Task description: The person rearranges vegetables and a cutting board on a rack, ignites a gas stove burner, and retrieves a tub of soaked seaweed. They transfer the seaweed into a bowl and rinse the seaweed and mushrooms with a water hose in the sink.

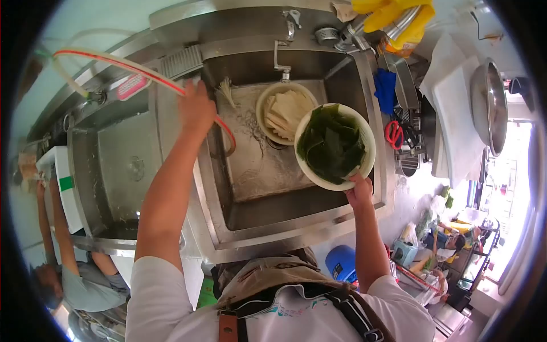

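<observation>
My left hand (196,108) is closed around a hose with a red stripe (125,67), above the left side of the sink (245,236). The hose's end hangs down into the basin. My right hand (360,191) grips the near rim of a white colander (369,134), fingers partly hidden under it. Dark green pieces that look like kelp (333,145) fill this colander, held up over the basin's right side. Below and behind it, a second colander (261,108) with pale flat strips (288,111) sits in the sink under the faucet (285,71).
Water runs over the basin floor, where a small white-green bunch (227,91) lies. Another basin (128,154) adjoins on the left, with a co-worker (85,285) beyond. Red-handled scissors (394,134), a blue cloth (385,90) and cutting boards (456,114) are right. Another person (444,242) is farther right.
</observation>
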Demonstrator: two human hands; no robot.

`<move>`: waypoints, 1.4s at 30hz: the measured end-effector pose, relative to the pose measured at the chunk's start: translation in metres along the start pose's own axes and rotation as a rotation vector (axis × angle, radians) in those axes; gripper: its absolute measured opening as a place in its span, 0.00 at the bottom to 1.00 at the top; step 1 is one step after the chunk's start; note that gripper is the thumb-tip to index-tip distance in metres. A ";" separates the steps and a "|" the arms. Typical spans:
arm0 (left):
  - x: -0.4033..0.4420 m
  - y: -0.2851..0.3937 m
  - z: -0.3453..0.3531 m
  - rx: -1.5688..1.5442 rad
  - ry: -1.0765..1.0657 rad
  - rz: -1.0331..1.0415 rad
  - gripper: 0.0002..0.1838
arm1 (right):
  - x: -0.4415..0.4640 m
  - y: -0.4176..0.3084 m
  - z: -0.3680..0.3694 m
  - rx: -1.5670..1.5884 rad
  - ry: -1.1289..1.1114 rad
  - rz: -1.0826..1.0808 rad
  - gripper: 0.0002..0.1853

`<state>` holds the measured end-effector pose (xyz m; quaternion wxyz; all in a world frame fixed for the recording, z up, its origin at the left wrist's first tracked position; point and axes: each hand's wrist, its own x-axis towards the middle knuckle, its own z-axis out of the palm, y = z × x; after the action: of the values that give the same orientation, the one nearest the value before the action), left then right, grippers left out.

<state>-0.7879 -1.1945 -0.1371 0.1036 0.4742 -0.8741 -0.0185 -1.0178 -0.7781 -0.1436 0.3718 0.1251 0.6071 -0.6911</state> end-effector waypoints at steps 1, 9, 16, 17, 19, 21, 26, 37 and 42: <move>-0.001 0.000 -0.001 0.025 -0.016 -0.019 0.29 | 0.005 -0.005 -0.008 -0.018 -0.009 0.017 0.20; -0.063 0.019 -0.063 0.041 -0.223 -0.096 0.29 | 0.006 -0.042 -0.035 -0.134 -0.032 0.007 0.22; -0.048 0.106 0.034 -0.433 -0.820 0.003 0.29 | -0.025 -0.107 -0.028 -0.096 0.058 -0.014 0.22; -0.040 0.113 0.086 -0.406 -0.776 -0.042 0.26 | -0.030 -0.114 -0.025 -0.094 0.123 -0.037 0.23; -0.030 0.121 0.182 -0.347 -0.595 -0.210 0.23 | -0.038 -0.122 -0.020 -0.149 0.182 -0.103 0.26; -0.015 0.122 0.234 -0.245 -0.394 -0.312 0.23 | -0.046 -0.126 -0.015 -0.158 0.192 -0.123 0.27; 0.017 0.099 0.274 -0.210 -0.317 -0.313 0.19 | -0.061 -0.116 -0.045 -0.209 0.190 -0.148 0.27; -0.089 0.173 0.181 -0.887 -0.181 -0.018 0.17 | -0.073 -0.117 -0.029 -0.091 0.202 -0.148 0.26; -0.149 0.216 0.151 -0.848 -0.270 0.323 0.20 | -0.072 -0.121 -0.025 -0.072 0.127 -0.134 0.25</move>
<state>-0.9173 -0.9617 -0.2812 0.1749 0.2412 -0.8577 -0.4190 -1.0555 -0.7302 -0.0147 0.2897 0.1145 0.6611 -0.6826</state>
